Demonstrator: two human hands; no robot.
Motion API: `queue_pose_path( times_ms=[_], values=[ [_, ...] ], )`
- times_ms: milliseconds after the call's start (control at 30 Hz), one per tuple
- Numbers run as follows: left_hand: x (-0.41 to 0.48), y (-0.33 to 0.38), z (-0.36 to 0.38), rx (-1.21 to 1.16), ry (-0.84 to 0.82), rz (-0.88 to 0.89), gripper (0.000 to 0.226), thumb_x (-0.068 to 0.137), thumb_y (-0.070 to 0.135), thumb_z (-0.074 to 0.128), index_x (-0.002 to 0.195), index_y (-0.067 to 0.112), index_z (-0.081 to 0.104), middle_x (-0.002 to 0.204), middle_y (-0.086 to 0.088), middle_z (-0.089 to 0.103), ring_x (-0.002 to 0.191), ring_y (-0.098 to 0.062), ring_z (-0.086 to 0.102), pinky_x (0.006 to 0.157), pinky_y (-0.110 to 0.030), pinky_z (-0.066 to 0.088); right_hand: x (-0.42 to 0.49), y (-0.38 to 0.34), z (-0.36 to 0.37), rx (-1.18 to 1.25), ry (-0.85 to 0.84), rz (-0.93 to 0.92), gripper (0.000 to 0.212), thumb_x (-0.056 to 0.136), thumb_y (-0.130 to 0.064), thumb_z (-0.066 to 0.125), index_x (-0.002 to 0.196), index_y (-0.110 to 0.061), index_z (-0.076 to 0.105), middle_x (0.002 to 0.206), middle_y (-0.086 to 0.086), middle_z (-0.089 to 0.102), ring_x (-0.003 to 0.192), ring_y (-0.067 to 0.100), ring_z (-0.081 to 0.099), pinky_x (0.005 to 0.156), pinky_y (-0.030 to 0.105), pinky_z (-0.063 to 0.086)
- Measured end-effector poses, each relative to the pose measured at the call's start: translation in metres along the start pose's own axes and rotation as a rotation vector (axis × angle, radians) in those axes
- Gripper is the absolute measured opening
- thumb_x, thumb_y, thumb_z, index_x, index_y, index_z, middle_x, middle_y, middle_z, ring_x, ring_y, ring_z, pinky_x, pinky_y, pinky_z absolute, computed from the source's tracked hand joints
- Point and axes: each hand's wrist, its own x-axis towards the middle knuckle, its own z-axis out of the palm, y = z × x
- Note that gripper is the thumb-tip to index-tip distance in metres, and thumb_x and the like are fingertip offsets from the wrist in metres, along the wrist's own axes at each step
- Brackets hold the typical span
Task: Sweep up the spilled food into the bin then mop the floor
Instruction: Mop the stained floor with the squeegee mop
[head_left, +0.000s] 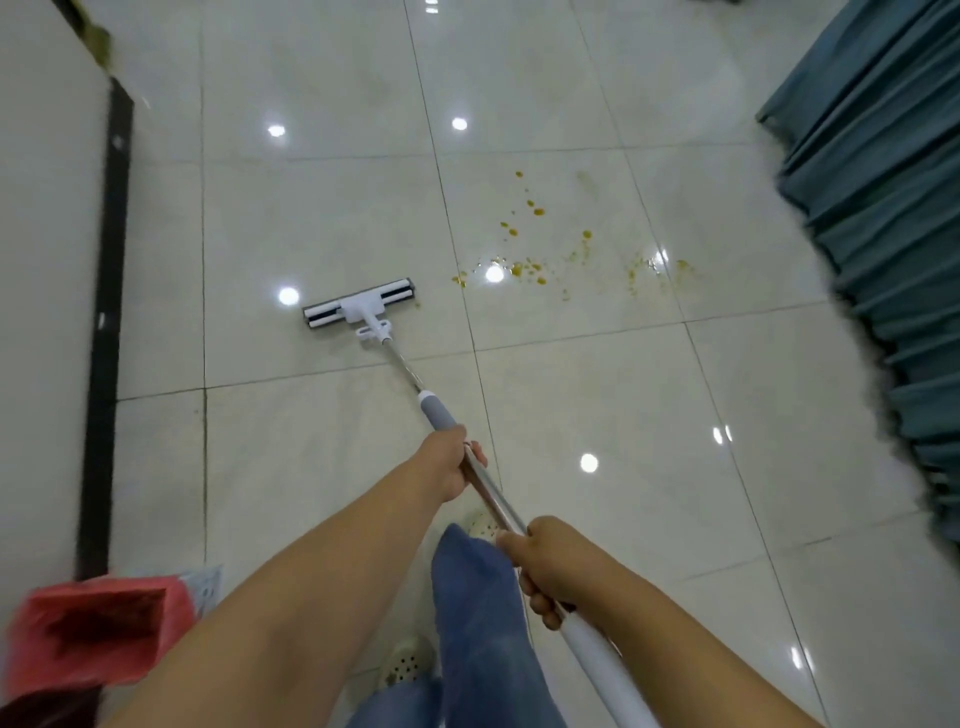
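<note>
Plainly, both hands gripped the mop pole (492, 500): the left hand (449, 462) curled round it just below the grey sleeve (436, 413), the right hand (545, 566) wrapped round it nearer the body, where steel met the white upper section. The mop head (359, 303) lay flat on the glossy tiled floor (649, 467), just left of the yellow food spatter (519, 267), which spread across the tile to its right. A bin with a red bag (93, 629) stood blurred at lower left, near the wall's dark skirting (106, 338). Teal curtains (883, 208) hung along the right.
</note>
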Motion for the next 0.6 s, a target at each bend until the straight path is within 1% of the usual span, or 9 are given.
queue_pose_path(
  times_ms=[67,133,200,233,333,400,533,600],
  values=[
    [0.012,0.026,0.017,0.008,0.014,0.033,0.01,0.1,0.015,0.039,0.102,0.006,0.039,0.067,-0.005,0.039,0.053,-0.013,0.039,0.041,-0.022,0.044,0.015,-0.023,-0.021,-0.017,0.002,-0.011,0.038,0.097,-0.035,0.047,0.11,0.001,0.053,0.061,0.007,0.049,0.044,0.013,0.044,0.048,0.026,0.044],
    [0.024,0.055,0.034,0.008,0.04,0.062,0.01,0.1,0.014,0.037,0.095,0.006,0.04,0.068,-0.006,0.038,0.052,-0.014,0.038,0.037,-0.019,0.043,0.03,-0.049,-0.042,-0.028,-0.003,-0.022,0.035,0.096,-0.034,0.047,0.109,-0.002,0.052,0.063,0.007,0.049,0.045,0.013,0.045,0.049,0.026,0.044],
    [0.034,0.08,0.05,0.005,0.05,0.068,0.018,0.1,0.013,0.036,0.084,0.007,0.038,0.069,-0.006,0.038,0.053,-0.014,0.038,0.039,-0.02,0.043,0.044,-0.073,-0.063,-0.045,-0.006,-0.028,0.035,0.095,-0.034,0.048,0.11,-0.002,0.051,0.065,0.008,0.05,0.047,0.014,0.046,0.051,0.027,0.045],
    [0.039,0.093,0.058,-0.001,0.046,0.073,0.019,0.1,0.012,0.036,0.082,0.007,0.037,0.069,-0.006,0.038,0.053,-0.013,0.039,0.041,-0.021,0.043,0.05,-0.085,-0.073,-0.054,-0.008,-0.027,0.034,0.095,-0.034,0.048,0.109,-0.002,0.051,0.064,0.008,0.051,0.048,0.014,0.046,0.052,0.028,0.045],
    [0.055,0.129,0.076,-0.039,0.055,0.081,0.02,0.1,0.012,0.035,0.081,0.008,0.037,0.069,-0.006,0.038,0.053,-0.013,0.038,0.042,-0.022,0.043,0.066,-0.122,-0.097,-0.082,-0.011,-0.017,0.031,0.095,-0.035,0.049,0.104,-0.006,0.05,0.064,0.007,0.051,0.049,0.014,0.047,0.054,0.027,0.046],
    [0.065,0.154,0.084,-0.066,0.051,0.084,0.02,0.1,0.012,0.035,0.081,0.009,0.037,0.068,-0.006,0.038,0.052,-0.013,0.037,0.04,-0.019,0.043,0.072,-0.148,-0.11,-0.09,-0.011,-0.002,0.029,0.095,-0.035,0.049,0.104,-0.008,0.049,0.066,0.006,0.05,0.049,0.013,0.046,0.049,0.024,0.045],
    [0.082,0.21,0.1,-0.111,0.04,0.106,0.021,0.101,0.014,0.035,0.081,0.01,0.037,0.067,-0.005,0.037,0.052,-0.013,0.036,0.036,-0.016,0.042,0.089,-0.206,-0.134,-0.137,-0.027,-0.003,0.029,0.096,-0.032,0.048,0.099,-0.003,0.048,0.065,0.01,0.049,0.048,0.015,0.045,0.049,0.026,0.044],
    [0.09,0.241,0.106,-0.122,0.042,0.121,0.021,0.101,0.014,0.035,0.081,0.01,0.037,0.066,-0.005,0.037,0.052,-0.013,0.035,0.036,-0.016,0.04,0.102,-0.238,-0.144,-0.166,-0.028,-0.019,0.03,0.096,-0.032,0.048,0.101,-0.002,0.049,0.064,0.011,0.05,0.047,0.016,0.046,0.049,0.027,0.044]
  ],
)
